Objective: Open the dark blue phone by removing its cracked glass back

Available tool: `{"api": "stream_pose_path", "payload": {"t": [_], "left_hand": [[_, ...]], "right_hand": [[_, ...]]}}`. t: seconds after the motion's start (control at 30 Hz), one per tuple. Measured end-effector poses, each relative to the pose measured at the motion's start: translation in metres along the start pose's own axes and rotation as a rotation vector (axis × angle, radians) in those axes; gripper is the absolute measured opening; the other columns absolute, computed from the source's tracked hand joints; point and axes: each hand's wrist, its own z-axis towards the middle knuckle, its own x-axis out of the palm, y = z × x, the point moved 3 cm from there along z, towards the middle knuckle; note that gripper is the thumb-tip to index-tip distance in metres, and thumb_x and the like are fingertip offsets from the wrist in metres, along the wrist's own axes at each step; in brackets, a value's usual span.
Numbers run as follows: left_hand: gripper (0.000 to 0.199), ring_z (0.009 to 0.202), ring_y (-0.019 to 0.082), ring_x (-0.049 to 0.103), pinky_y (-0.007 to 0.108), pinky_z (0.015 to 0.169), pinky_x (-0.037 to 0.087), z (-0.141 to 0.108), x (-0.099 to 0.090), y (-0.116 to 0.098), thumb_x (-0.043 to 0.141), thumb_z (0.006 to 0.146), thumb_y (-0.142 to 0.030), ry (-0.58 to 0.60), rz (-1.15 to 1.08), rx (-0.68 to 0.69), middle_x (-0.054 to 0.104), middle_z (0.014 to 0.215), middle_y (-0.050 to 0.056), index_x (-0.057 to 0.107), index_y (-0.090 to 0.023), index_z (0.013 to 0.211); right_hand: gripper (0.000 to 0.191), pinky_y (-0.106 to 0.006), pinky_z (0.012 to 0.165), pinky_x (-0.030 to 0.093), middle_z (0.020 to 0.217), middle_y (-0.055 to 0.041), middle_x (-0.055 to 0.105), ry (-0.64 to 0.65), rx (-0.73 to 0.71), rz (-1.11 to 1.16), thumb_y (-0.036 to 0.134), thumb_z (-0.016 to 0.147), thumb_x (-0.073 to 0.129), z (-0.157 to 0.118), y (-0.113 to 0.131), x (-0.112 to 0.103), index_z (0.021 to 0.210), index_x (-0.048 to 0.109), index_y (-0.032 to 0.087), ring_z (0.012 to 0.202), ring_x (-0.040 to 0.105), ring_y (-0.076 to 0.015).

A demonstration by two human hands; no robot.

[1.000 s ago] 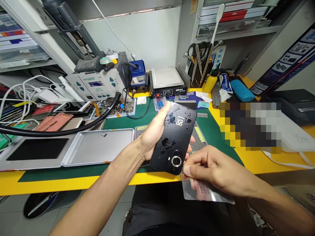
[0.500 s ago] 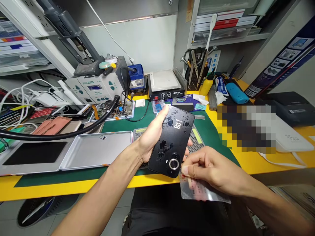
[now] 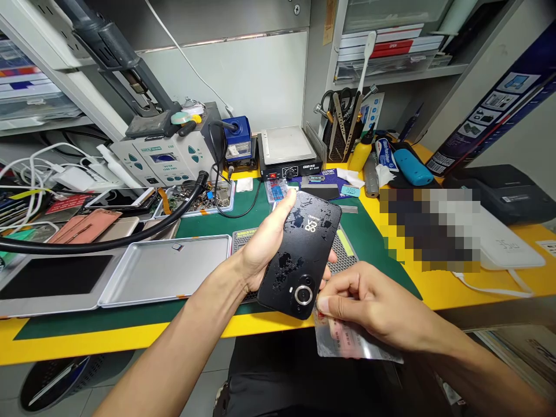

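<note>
A black smartphone [image 3: 319,260], its back towards me, shows dark blotchy patches and a round camera ring near its lower end. My left hand [image 3: 263,248] is closed around it, thumb on the left edge and fingertips showing at the right. Just to the right and lower, my right hand [image 3: 369,298] pinches a thin, transparent plastic sheet [image 3: 332,346] with red printing. The sheet hangs over the front table edge, and its pinched corner is close to the phone's camera end; whether they touch I cannot tell. Palm and fingers hide part of the sheet.
Below the phone lies a green mat [image 3: 373,243] with a perforated pad [image 3: 343,262]. An open metal tray [image 3: 174,275] is at left. Behind stand a heating plate [image 3: 286,147], a soldering station [image 3: 165,159] and a tool holder [image 3: 339,136]. A black hose [image 3: 108,246] crosses the left side.
The whole view has shifted slightly. Both hands keep their holds on the phone and the plastic sheet, with hardly any movement between them.
</note>
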Motion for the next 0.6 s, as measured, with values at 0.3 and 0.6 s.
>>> {"api": "stream_pose_path", "payload": {"t": [0.3,0.6], "left_hand": [[0.091,0.06,0.021,0.065,0.03,0.057,0.052,0.0001,0.0018,-0.0011,0.024,0.085,-0.088,-0.024,0.0,-0.009,0.069,0.067,0.009,0.075,-0.012,0.092],[0.087,0.066,0.023,0.07,0.03,0.056,0.052,-0.0026,0.0025,-0.0017,0.024,0.09,-0.082,-0.024,-0.043,-0.001,0.075,0.077,0.01,0.073,-0.011,0.098]], "right_hand": [[0.03,-0.025,0.057,0.036,0.065,-0.0037,0.066,0.0,-0.027,0.001,0.035,0.086,0.068,-0.0002,-0.0011,-0.002,0.066,0.066,0.013,0.058,0.052,-0.0117],[0.037,-0.027,0.055,0.03,0.061,-0.0024,0.061,-0.016,-0.037,-0.045,0.04,0.089,0.065,-0.0007,-0.0018,-0.0026,0.064,0.067,0.013,0.055,0.046,-0.0109]]}}
